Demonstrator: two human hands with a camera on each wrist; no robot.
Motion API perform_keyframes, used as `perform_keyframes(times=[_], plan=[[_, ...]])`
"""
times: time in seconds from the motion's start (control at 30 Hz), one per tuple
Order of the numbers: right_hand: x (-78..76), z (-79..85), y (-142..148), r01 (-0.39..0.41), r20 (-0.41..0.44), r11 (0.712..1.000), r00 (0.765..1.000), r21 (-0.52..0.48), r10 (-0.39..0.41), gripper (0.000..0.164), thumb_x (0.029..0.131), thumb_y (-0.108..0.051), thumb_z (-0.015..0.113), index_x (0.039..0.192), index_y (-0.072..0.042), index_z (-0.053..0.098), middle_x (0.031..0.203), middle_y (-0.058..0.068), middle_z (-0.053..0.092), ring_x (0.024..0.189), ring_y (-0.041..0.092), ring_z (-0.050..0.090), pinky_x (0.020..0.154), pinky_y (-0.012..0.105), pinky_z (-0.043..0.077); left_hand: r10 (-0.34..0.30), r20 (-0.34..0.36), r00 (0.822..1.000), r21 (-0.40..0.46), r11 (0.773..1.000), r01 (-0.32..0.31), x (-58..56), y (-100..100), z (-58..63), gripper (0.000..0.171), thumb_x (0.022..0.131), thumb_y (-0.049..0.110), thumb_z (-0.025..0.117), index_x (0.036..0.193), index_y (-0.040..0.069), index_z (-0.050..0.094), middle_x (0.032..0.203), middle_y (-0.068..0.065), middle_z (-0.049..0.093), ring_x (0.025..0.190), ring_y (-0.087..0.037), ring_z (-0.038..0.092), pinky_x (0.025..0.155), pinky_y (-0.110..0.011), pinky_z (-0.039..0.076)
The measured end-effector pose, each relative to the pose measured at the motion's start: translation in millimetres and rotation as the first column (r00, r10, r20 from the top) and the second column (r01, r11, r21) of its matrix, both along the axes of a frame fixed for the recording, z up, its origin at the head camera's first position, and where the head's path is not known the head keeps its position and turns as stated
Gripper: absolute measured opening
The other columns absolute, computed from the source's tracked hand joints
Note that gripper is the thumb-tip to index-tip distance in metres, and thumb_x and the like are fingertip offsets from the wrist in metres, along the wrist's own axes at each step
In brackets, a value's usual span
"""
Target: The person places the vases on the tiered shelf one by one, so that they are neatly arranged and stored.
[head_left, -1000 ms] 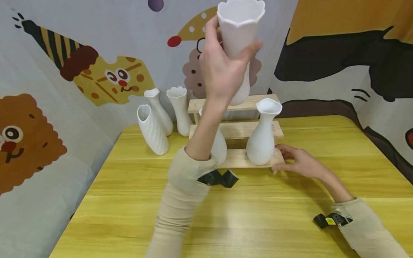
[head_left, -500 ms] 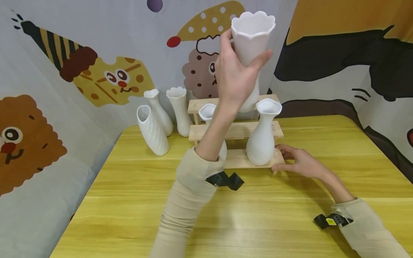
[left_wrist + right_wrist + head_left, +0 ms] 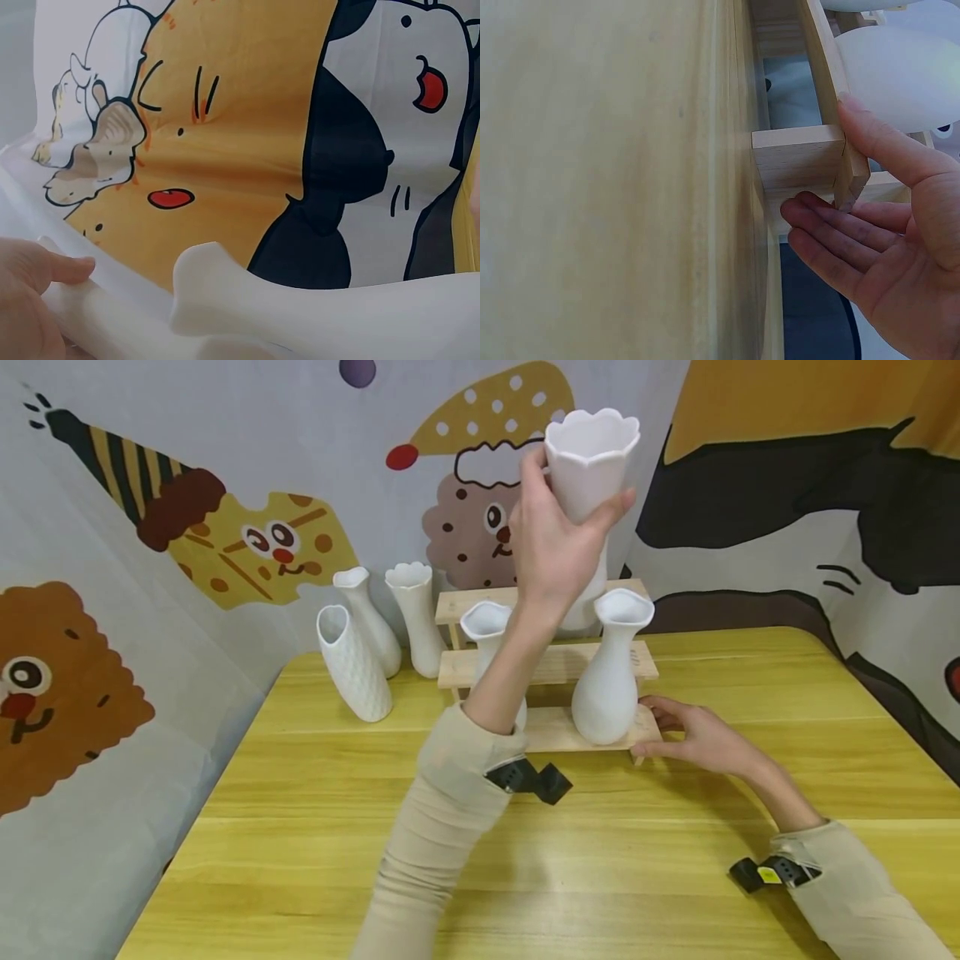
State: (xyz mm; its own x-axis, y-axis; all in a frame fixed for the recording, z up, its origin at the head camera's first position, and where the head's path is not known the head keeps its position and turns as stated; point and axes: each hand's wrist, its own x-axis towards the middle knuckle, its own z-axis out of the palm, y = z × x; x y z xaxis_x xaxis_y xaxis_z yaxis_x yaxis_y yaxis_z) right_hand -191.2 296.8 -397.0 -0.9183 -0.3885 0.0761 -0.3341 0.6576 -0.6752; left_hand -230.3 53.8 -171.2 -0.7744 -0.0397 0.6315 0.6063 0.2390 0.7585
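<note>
My left hand [image 3: 551, 547] grips a tall white vase [image 3: 588, 481] with a scalloped rim, fingers and thumb around its upper body. The vase is upright at the top step of a three-step wooden stand [image 3: 562, 665]; its base is partly hidden behind my hand and the front vase. My right hand [image 3: 701, 739] pinches the right end of the lowest step, with the thumb [image 3: 874, 135] on the board and fingers beneath. A white bulb-shaped vase [image 3: 606, 697] stands on that step at right. A similar vase [image 3: 487, 622] at left is partly covered by my forearm.
Left of the stand are three more white vases: a slanted textured vase [image 3: 356, 672], a narrow-necked vase [image 3: 381, 635] and a scalloped vase [image 3: 415, 610]. They stand on a yellow wood-grain table [image 3: 300, 827]. A cartoon-printed cloth [image 3: 247, 427] hangs behind.
My left hand has moved right and lowered the scalloped vase toward the top step, uncovering the rim of the left front vase. My right hand has stayed at the stand's end.
</note>
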Motion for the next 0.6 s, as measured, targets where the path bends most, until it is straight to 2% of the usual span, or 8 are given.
perform_keyframes(times=[0.2,0.6], plan=[[0.2,-0.1,0,0.004,-0.014,1.000,1.000,0.008,-0.003,0.067,0.088,-0.033,0.081,0.140,-0.003,0.052,0.118,0.012,0.068,0.108,0.034,0.066,0.094,0.059,0.050,0.016,0.036,0.999,-0.017,1.000,-0.015,-4.0,3,-3.4,0.075,0.083,0.022,0.085,0.141,0.003,0.043,0.128,-0.008,0.062,0.109,-0.013,0.062,0.086,-0.020,0.048],[0.3,1.8,0,0.002,-0.006,1.000,1.000,0.004,-0.002,0.067,0.088,-0.032,0.080,0.141,-0.004,0.052,0.118,0.011,0.069,0.107,0.031,0.066,0.094,0.057,0.050,0.042,0.117,0.992,-0.051,0.998,-0.036,-12.0,9,-10.7,0.076,0.083,0.026,0.085,0.142,0.005,0.042,0.128,-0.006,0.062,0.109,-0.013,0.059,0.086,-0.022,0.048]])
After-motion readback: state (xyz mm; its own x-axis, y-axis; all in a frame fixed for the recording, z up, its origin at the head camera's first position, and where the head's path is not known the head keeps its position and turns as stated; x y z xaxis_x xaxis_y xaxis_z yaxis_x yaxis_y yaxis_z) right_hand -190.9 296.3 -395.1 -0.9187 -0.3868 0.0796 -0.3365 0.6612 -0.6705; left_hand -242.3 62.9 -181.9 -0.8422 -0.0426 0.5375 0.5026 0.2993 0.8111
